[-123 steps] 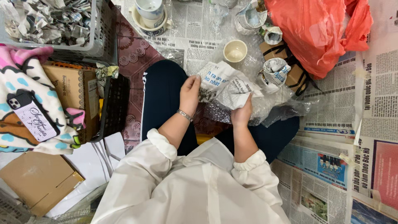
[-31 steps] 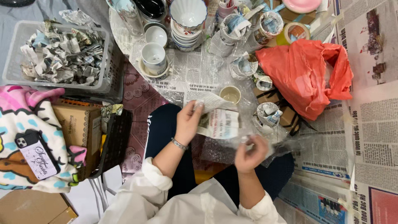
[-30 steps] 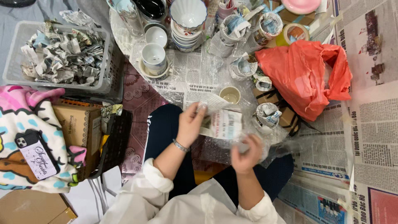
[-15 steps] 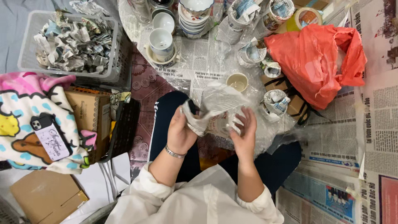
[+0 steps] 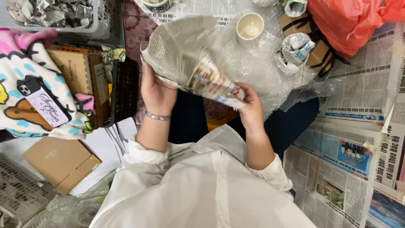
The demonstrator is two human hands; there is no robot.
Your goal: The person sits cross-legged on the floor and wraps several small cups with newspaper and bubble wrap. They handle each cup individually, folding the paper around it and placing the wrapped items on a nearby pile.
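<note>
Crumpled grey newspaper bundle [image 5: 190,59] held over the lap, between both hands, blurred. Left hand [image 5: 157,93] closed around bundle's near left edge, silver bracelet [image 5: 157,116] on wrist. Right hand [image 5: 249,105] gripping bundle's lower right end, fingers curled under. Clear bubble-wrap sheet [image 5: 261,71] lies just behind the bundle on the newspaper-covered floor [image 5: 337,160]. Small cream ceramic cup [image 5: 249,28] stands on bubble wrap, upright. Newspaper-wrapped cup [image 5: 292,50] beside it, near orange plastic bag [image 5: 350,21] at the far right.
</note>
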